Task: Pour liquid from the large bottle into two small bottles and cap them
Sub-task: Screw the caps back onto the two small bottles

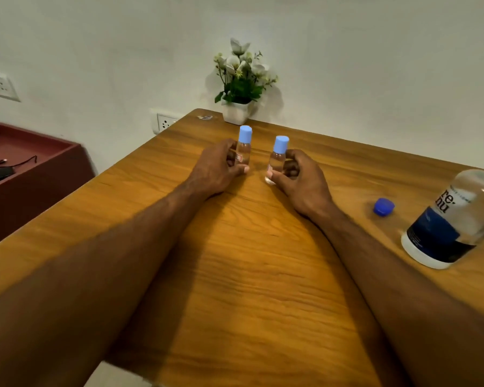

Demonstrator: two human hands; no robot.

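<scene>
Both forearms stretch across the table (235, 275), each grip closed around a capped small bottle.

Left hand (215, 169) holds the left small bottle (243, 150); right hand (299, 180) holds the right small bottle (277, 160); at 3 o'clock lie a blue cap (384, 207) and the uncapped large bottle (453, 219).

Two capped small bottles (243, 148) (277, 157) upright; large bottle (456, 219) uncapped, right.

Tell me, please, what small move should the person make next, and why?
Probably let go of both small bottles. The left hand grips the left small bottle and the right hand grips the right small bottle; both stand upright with light blue caps on. Only the large bottle is open, its dark blue cap lying beside it on the table.
</scene>
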